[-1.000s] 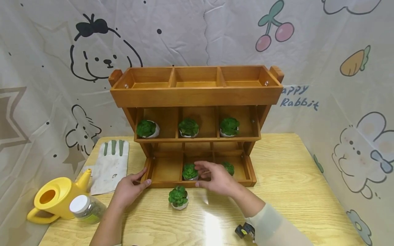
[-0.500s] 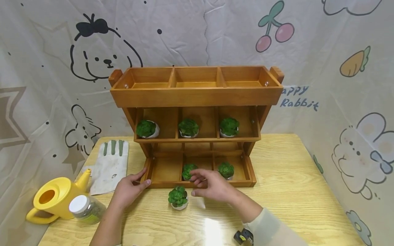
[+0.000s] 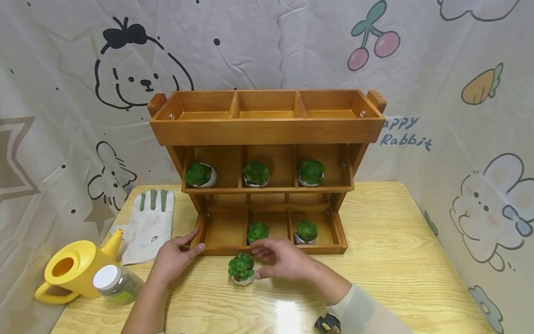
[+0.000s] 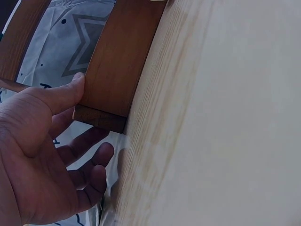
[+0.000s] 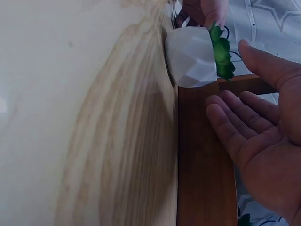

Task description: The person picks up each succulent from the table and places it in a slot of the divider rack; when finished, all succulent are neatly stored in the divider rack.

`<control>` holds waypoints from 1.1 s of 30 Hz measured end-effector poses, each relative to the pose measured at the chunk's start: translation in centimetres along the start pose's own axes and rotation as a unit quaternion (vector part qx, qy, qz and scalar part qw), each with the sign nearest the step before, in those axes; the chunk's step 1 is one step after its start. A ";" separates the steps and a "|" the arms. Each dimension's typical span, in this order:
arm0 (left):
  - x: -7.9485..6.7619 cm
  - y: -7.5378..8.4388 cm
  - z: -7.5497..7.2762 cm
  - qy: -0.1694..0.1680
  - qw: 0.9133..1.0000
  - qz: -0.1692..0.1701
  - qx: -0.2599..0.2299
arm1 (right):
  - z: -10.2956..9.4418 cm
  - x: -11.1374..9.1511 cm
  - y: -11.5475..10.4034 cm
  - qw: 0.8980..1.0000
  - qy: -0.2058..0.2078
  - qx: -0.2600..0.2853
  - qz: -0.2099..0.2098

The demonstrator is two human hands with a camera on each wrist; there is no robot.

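A three-tier wooden shelf (image 3: 267, 132) with divided trays stands on the table. My left hand (image 3: 176, 259) holds the left front corner of its bottom tray, the thumb on the front board (image 4: 120, 61) and the index finger at the side. In front of that tray, a potted artificial succulent (image 3: 241, 268) stands upright on the table; its white faceted pot (image 5: 192, 56) shows in the right wrist view. My right hand (image 3: 285, 260) is just right of this plant, thumb and fingers apart, holding nothing. Behind it, a succulent (image 3: 257, 232) sits in the bottom tray's middle compartment.
Another succulent (image 3: 306, 231) is in the bottom right compartment. The middle tier holds a left (image 3: 200, 175), centre (image 3: 256, 173) and right succulent (image 3: 311, 172). At left are a yellow watering can (image 3: 81, 266), a white-lidded jar (image 3: 118, 284) and a glove (image 3: 150, 227).
My right hand has moved back from the bottom tray's middle compartment, leaving the succulent there, and down toward the plant on the table. My left hand has stayed at the corner.
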State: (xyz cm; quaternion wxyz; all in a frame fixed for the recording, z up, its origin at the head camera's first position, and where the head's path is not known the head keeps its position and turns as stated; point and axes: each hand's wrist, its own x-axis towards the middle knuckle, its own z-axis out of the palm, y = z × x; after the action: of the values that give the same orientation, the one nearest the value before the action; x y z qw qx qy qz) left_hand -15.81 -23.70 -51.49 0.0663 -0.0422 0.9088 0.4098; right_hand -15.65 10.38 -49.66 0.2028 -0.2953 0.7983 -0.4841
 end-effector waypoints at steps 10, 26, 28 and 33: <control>-0.1 0.1 -0.1 -0.002 1.000 -0.003 0.003 | 0.9 0.3 0.0 0.997 -0.028 -0.069 0.011; 0.0 0.2 -0.1 0.000 1.000 -0.002 0.010 | 1.9 1.4 0.3 0.990 -0.038 -0.136 -0.002; 0.0 0.2 -0.1 0.001 1.000 -0.001 0.009 | 2.0 1.6 0.3 0.989 -0.034 -0.145 -0.006; 0.0 0.1 -0.1 0.002 1.000 -0.002 0.008 | 2.4 2.0 0.3 0.986 -0.019 -0.163 -0.016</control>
State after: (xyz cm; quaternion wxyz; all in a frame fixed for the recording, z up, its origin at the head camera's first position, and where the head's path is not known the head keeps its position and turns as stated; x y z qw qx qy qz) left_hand -15.79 -23.68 -51.33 0.0656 -0.0447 0.9122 0.4019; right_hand -15.78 7.61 -51.10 0.1595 -0.3469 0.8575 -0.3449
